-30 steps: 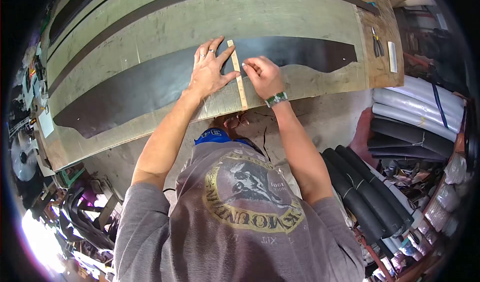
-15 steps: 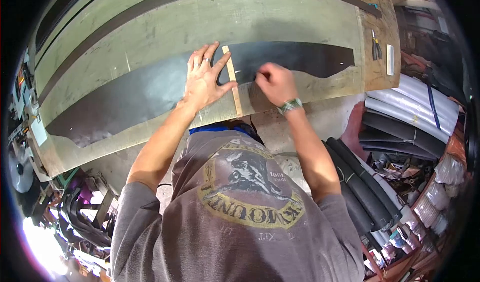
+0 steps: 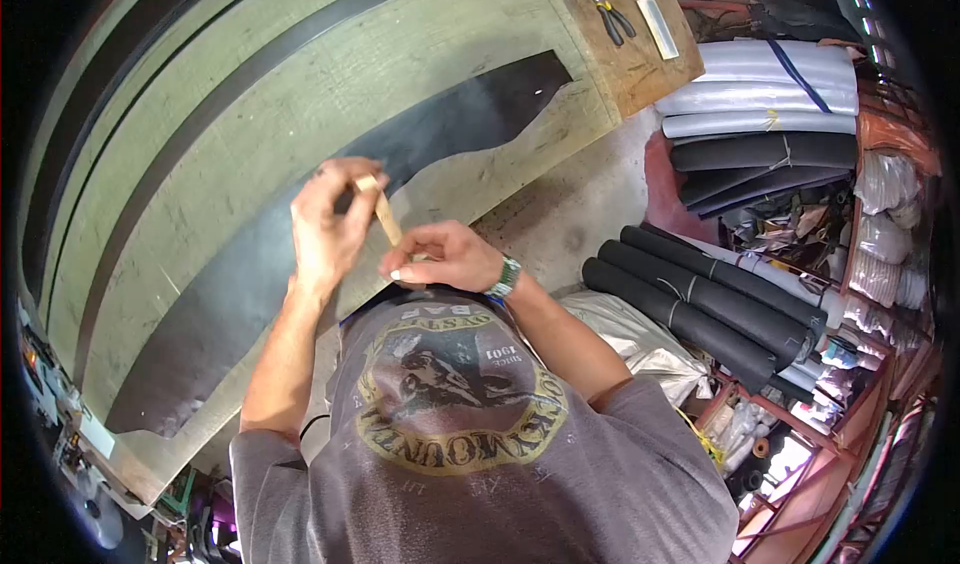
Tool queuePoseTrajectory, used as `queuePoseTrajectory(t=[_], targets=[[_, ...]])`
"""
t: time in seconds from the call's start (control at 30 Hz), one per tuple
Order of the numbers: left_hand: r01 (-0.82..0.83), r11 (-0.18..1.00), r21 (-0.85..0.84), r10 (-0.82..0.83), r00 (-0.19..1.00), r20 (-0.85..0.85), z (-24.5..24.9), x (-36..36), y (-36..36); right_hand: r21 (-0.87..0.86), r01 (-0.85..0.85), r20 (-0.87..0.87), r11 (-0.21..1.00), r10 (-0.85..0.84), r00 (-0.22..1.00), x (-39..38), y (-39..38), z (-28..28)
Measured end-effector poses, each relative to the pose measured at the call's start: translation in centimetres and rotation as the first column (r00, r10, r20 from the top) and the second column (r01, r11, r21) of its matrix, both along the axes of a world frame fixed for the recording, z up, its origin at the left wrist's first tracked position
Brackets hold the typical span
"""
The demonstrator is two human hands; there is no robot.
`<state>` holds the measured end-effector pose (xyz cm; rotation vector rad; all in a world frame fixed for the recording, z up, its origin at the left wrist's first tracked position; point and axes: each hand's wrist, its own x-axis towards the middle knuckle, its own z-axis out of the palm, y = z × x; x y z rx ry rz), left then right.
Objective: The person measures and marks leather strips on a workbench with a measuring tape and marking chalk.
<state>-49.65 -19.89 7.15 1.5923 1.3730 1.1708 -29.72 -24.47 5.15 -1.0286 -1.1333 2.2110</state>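
A long dark sheet, probably leather [image 3: 470,114], lies across the worktable, with one wavy near edge. My left hand [image 3: 328,224] is closed around the upper end of a narrow yellowish ruler [image 3: 386,216], which slants above the sheet's near edge. My right hand [image 3: 455,254] is by the ruler's lower end with its fingers curled together. A small white spot shows at its thumb tip; whether that is a nail or a held piece cannot be made out. A small light mark [image 3: 538,92] is on the sheet's far right end.
Pliers [image 3: 612,19] and a pale rectangular block [image 3: 658,30] lie on the table's wooden end [image 3: 640,79]. Long dark strips [image 3: 165,149] curve along the table's far side. Dark rolls [image 3: 700,304] and silvery rolls [image 3: 760,84] are stacked to the right, beyond the table edge.
My left hand has gone from lying spread on the sheet to gripping the ruler, which is now lifted and tilted. My right hand has come to the ruler's near end. The view has turned right.
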Motion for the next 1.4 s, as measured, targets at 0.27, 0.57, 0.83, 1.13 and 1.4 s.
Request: queuePoseTrajectory(t=[0.27,0.57,0.83,1.13,1.4], targets=[[-0.206,0.866,0.455,0.363,0.886,-0.289,12.4,1.5,13.5,0.298,0.024,0.244,0.954,-0.101,0.964,20.4,4.9,11.8],[-0.213,0.742,0.636,0.659,0.053,-0.751,29.8,-3.0,10.2,0.813,0.05,-0.002,0.579,-0.083,0.997,46.3,20.9,24.0],[-0.651,0.607,0.456,0.381,-0.264,-0.886,33.0,-16.6,-4.3,0.993,-0.107,0.117,0.052,-0.292,0.949,49.9,23.5,30.8],[-0.696,0.698,-0.169,0.342,0.531,-0.775,15.5,-9.1,-6.1,0.991,-0.123,0.129,0.06,-0.711,0.691,44.7,27.8,25.4],[-0.037,0.315,-0.948,-0.248,0.961,-0.12,-6.8,16.2,-12.4,0.789,-0.34,0.614,0.512,-0.627,0.479,44.9,38.4,-7.0]])
